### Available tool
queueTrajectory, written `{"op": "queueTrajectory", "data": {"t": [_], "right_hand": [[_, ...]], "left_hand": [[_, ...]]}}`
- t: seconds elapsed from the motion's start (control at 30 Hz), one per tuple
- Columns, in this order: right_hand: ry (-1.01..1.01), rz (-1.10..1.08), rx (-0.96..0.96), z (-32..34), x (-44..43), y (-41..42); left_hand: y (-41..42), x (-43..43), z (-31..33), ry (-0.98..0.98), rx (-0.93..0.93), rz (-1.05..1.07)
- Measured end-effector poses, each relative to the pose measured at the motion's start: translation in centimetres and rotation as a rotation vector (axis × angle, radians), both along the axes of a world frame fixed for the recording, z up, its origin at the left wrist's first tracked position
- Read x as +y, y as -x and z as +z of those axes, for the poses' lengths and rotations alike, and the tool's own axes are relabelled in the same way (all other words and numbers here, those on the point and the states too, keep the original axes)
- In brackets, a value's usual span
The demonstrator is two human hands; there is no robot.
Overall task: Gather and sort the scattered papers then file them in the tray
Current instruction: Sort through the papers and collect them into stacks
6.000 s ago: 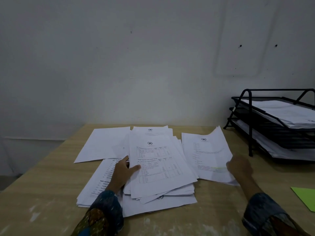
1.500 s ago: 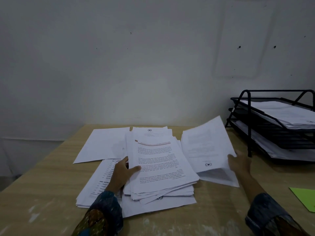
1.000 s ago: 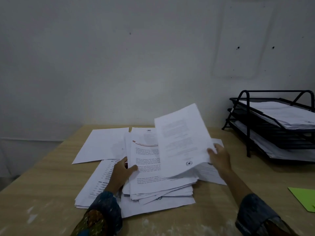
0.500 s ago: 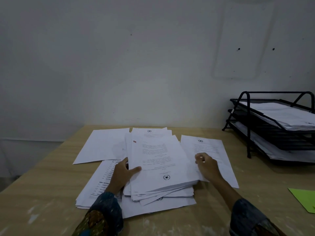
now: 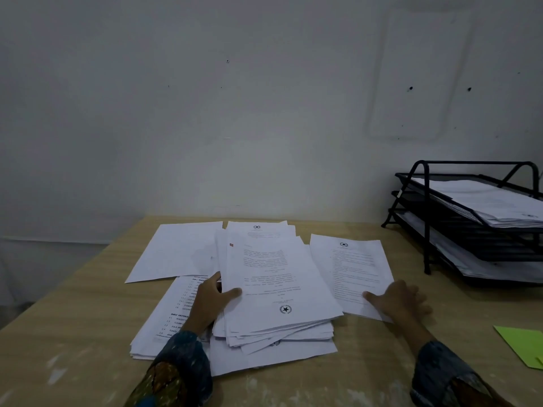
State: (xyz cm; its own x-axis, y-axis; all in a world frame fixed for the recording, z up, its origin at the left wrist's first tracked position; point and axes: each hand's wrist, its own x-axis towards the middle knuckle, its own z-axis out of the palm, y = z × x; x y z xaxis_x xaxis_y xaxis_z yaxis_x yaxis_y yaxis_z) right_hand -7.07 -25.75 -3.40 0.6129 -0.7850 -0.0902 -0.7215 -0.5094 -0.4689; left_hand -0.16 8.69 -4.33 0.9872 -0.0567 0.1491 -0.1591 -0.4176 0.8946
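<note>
On the far left of the wooden table [image 5: 73, 324] a blank sheet [image 5: 176, 251] lies flat, its near edge overlapped by a stack of printed lists [image 5: 164, 321] that reaches toward the near edge of the table. The left hand [image 5: 210, 301] rests over this stack, its patterned sleeve [image 5: 182, 365] covering the stack's near right corner. This hand holds the left edge of the central pile [image 5: 279, 289]: the thumb lies on the pile's top sheet, while the fingers run along the edge, their tips hidden by the paper. The central pile is thick and loosely squared, with sheets fanning out at its near side, and its top page shows a round star emblem near the bottom. Just beyond the pile, a far sheet [image 5: 258, 229] with a star at its head peeks out.

To the right of the pile, touching or just overlapping it, lies a single printed sheet [image 5: 352, 268], flat on the table. The right hand [image 5: 401, 299] sits at its near right corner, spread open: the thumb presses on the paper and the fingers splay past the sheet's right edge onto the table, slightly blurred.

Farther right, against the wall, stands the black wire tray [image 5: 426, 218], well apart from both hands, with white papers in its tiers. At the near right edge lies a green paper [image 5: 523, 348].
</note>
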Motion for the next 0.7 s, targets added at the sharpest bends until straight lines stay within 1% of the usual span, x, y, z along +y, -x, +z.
{"op": "queueTrajectory", "data": {"t": [0.1, 0.2, 0.33, 0.47, 0.6, 0.7], "right_hand": [[0.127, -0.035, -0.037, 0.8, 1.3, 0.7], [0.158, -0.014, -0.136, 0.4, 1.0, 0.2], [0.070, 0.011, -0.385, 0.2, 0.6, 0.2], [-0.030, -0.015, -0.583, 1.0, 0.1, 0.5], [-0.036, -0.001, -0.827, 4.2, 0.7, 0.9], [-0.066, -0.016, -0.967, 6.9, 0.8, 1.1]], "left_hand": [[-0.1, 0.0, 0.0, 0.002, -0.002, -0.014], [0.0, 0.0, 0.1, 0.009, -0.007, -0.018], [0.0, 0.0, 0.0, 0.000, 0.000, -0.013], [0.0, 0.0, 0.1, -0.001, 0.010, -0.013], [0.1, -0.1, 0.3, -0.006, 0.021, -0.006], [0.3, -0.1, 0.3, 0.005, 0.034, -0.002]]}}
